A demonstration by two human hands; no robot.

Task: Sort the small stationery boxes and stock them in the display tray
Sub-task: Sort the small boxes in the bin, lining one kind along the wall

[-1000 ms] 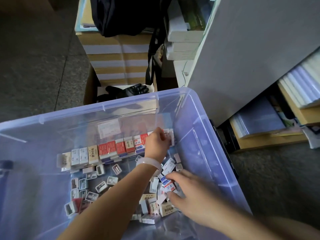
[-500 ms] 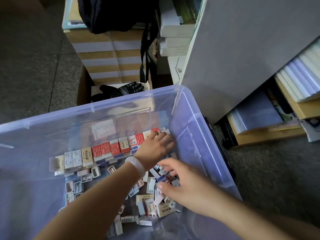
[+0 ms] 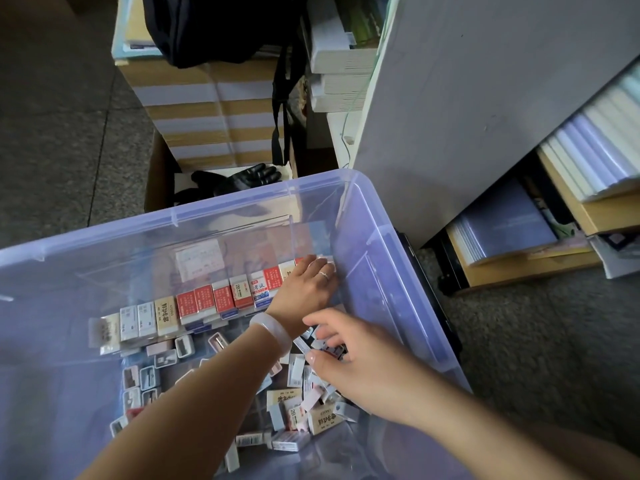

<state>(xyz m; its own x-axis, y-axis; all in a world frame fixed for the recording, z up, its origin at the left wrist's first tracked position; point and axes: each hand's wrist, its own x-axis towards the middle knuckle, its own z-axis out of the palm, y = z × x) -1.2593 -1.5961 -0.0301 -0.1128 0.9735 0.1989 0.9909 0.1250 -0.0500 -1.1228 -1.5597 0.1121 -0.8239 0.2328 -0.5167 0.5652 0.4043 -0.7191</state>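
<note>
A clear display tray (image 3: 239, 233) sits inside a big translucent purple bin (image 3: 377, 216). A row of small stationery boxes (image 3: 204, 303), white, cream and red, stands side by side along the tray. My left hand (image 3: 306, 284), with a ring and a pale bracelet, lies with straight fingers pressed on the row's right end. Loose small boxes (image 3: 304, 410) are heaped below it. My right hand (image 3: 356, 362) is spread over the top of this heap, thumb and fingers touching the boxes. Small sharpeners (image 3: 166, 355) lie at the left of the heap.
Behind the bin stands a taped cardboard carton (image 3: 207, 116) with a black bag (image 3: 214, 26) on top and black gloves (image 3: 239, 178) at its foot. A grey shelf unit (image 3: 485, 98) holding paper stacks (image 3: 502, 230) rises at the right. Grey floor lies all around.
My left hand went from curled at the row's end to flat, pressing on the boxes. My right hand moved up the heap toward the left wrist, with its fingers spread.
</note>
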